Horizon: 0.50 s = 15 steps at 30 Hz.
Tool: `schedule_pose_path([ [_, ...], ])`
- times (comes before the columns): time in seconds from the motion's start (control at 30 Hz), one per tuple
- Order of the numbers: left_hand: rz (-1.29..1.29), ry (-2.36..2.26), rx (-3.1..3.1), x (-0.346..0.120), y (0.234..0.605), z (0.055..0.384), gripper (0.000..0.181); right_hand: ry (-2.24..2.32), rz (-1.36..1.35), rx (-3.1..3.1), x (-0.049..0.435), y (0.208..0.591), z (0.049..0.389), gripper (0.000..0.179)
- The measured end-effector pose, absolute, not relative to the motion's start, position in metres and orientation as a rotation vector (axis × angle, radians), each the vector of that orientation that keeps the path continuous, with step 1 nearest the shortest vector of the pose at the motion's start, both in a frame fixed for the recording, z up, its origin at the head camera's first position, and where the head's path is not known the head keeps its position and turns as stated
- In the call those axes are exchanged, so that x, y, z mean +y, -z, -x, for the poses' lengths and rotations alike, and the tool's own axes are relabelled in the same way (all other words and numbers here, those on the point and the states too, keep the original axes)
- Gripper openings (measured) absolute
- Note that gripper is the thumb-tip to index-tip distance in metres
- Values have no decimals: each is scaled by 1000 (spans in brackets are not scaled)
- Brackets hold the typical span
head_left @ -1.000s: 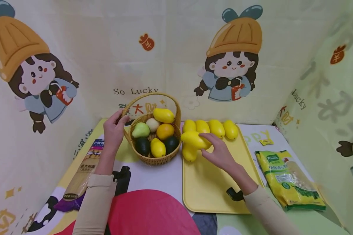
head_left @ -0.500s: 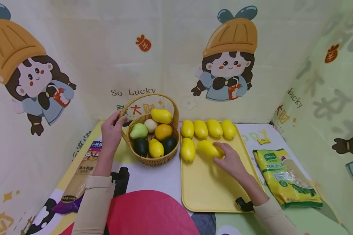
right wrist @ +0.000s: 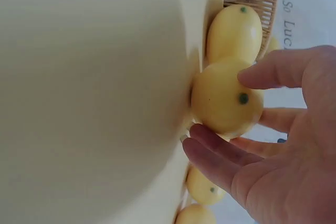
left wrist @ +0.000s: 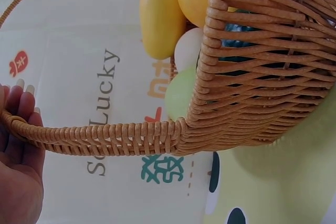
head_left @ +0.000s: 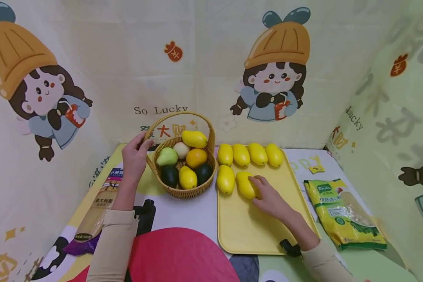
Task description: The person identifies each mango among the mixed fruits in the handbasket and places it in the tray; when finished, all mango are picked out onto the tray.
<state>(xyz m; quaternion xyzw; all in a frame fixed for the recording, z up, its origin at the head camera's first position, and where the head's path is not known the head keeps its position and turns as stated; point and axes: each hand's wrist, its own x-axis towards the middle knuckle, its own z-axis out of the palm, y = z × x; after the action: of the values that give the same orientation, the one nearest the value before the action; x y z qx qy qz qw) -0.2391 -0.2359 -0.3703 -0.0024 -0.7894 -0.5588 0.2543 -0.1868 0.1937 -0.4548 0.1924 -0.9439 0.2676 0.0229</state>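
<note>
- The change is at the right hand: 1 second ago it held a mango in the air by the basket's edge, overlapping the near-row fruit; now that mango is low on the yellow tray, just right of the neighbouring mango
- Against 0.5 seconds ago, the mango lies more lengthwise — closer to the slant of the fruit in the row behind
- Its fingers grasp the mango: the right wrist view shows the thumb on 1 side and fingers curved round the other, so it isn't released. It looks to be resting on the tray, though the underside is hidden
- My reading: the near row now counts 2 mangoes in front of the 4 back-row mangoes, and the setting-down is nearly finished — only the grasp remains to be undone
- The left hand hasn't left its place; its fingers are hooked round the handle of the wicker basket
- The basket's contents match both earlier moments: 7 fruits show, including 1 yellow mango-shaped fruit at the back, 1 orange and 1 green pear
</note>
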Motion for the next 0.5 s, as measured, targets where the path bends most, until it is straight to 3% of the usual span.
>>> schedule_pose_path([
  [0.5, 48, 1513, -2120, -236, 370, 239, 40, -844, -587, -2869, 178, 453, 206, 64],
])
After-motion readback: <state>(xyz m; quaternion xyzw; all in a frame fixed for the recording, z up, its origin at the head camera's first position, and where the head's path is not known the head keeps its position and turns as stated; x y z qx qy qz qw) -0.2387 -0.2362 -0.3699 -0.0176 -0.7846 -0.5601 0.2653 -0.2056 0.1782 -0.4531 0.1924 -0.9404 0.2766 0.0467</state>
